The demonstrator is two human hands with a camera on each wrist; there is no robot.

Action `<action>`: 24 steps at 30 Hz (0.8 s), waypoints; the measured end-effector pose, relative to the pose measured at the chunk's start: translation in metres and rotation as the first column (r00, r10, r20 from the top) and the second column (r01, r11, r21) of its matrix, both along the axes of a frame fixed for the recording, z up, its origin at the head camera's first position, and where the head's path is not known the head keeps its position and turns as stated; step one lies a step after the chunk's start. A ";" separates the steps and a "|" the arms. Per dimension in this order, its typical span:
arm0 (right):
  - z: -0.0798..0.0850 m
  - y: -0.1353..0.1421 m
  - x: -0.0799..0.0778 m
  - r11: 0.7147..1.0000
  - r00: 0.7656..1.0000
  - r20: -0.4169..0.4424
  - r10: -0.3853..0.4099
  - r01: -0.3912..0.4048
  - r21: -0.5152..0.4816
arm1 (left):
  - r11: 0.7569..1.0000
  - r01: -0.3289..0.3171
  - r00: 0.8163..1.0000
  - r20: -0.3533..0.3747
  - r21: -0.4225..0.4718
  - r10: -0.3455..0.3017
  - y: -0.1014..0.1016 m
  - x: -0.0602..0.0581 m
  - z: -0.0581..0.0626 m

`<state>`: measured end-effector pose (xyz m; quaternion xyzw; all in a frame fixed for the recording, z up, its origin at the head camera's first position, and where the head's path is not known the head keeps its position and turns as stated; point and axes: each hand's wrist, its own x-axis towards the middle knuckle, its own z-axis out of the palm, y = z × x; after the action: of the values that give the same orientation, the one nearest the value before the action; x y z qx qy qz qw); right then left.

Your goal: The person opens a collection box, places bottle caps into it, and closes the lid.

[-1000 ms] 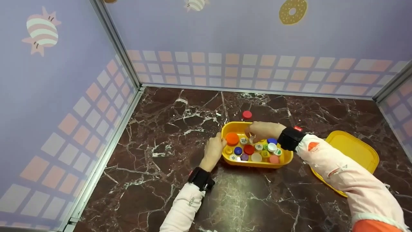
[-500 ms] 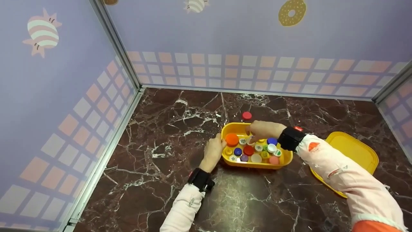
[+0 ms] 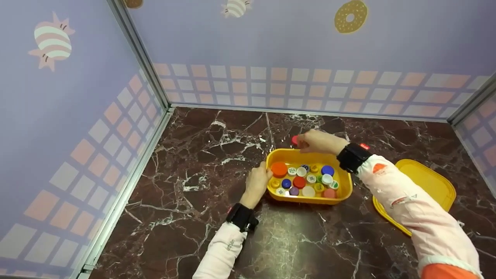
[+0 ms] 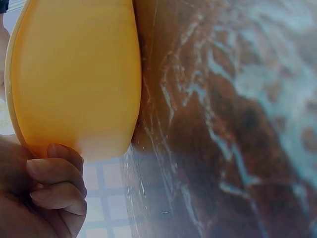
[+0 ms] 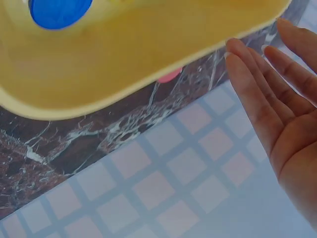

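Note:
A yellow plastic container [image 3: 310, 199] sits on the marble surface, with several bottle caps of different colours inside. My left hand [image 3: 256, 182] grips its left end, and in the left wrist view the fingers [image 4: 57, 171] are curled at the container wall. Beyond the back rim, my right hand [image 3: 319, 142] hovers close to a red bottle cap [image 3: 295, 140] on the marble, partly covering it. The right wrist view has those fingers [image 5: 257, 94] loosely extended, holding nothing. Inside the container are an orange cap [image 3: 279, 169], a blue cap [image 3: 327, 170] and a white cap [image 3: 301, 171].
A yellow lid [image 3: 426, 184] lies to the right, partly hidden by the right sleeve [image 3: 407, 193]. Patterned panels enclose the back [image 3: 252, 42], left [image 3: 69, 135] and right sides of the marble surface [image 3: 186, 224].
My right hand has risen out of the container and moved back over its rear rim to the red cap. The white cap at its fingers now lies inside. My left hand stays put.

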<state>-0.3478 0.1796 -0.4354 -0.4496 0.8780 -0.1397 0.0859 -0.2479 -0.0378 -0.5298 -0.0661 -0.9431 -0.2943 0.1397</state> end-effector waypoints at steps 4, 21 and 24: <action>0.002 0.003 -0.007 0.998 0.997 0.030 -0.067 0.067 0.010 | 1.000 -0.006 1.000 0.025 -0.001 0.006 0.000 0.001 0.001; -0.006 -0.003 -0.036 0.974 0.974 -0.013 -0.226 0.226 0.028 | 1.000 -0.008 1.000 -0.012 -0.011 0.008 -0.001 0.000 0.000; -0.014 -0.003 -0.041 0.971 0.971 -0.017 -0.237 0.237 0.012 | 1.000 -0.011 1.000 0.007 -0.015 0.011 -0.001 -0.001 0.000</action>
<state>-0.3889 0.1767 -0.4496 -0.3421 0.9270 -0.1395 0.0651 -0.2485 -0.0386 -0.5299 -0.0608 -0.9462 -0.2865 0.1375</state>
